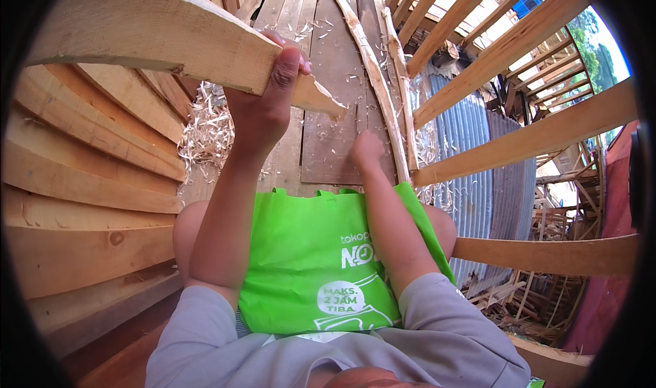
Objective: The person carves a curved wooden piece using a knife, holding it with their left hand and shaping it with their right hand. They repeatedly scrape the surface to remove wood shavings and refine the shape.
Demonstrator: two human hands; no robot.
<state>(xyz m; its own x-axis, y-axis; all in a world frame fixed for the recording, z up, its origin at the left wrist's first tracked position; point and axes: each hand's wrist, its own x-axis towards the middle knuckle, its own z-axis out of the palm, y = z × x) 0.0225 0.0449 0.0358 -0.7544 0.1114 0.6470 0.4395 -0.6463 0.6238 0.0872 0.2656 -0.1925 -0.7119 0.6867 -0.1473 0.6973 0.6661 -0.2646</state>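
Observation:
My left hand (277, 90) is closed around the end of a thick, pale curved timber (164, 39) that reaches in from the upper left. Just right of those fingers juts a narrower, rough-tipped piece of wood (318, 99); whether it belongs to the same timber is hidden by the hand. My right hand (367, 149) is curled into a fist low over the brown plank floor (331, 145), beside a long peeled pole (372, 67). Its fingertips are hidden, so anything inside them cannot be made out. A green bag (301, 251) lies across my lap under both forearms.
Overlapping curved planks (96, 162) form a wall on my left. Curled wood shavings (207, 128) are heaped beside it, with more scattered over the floor. Spaced wooden ribs (526, 155) stand at the right, with corrugated metal sheets (468, 162) and scrap wood (553, 231) beyond them.

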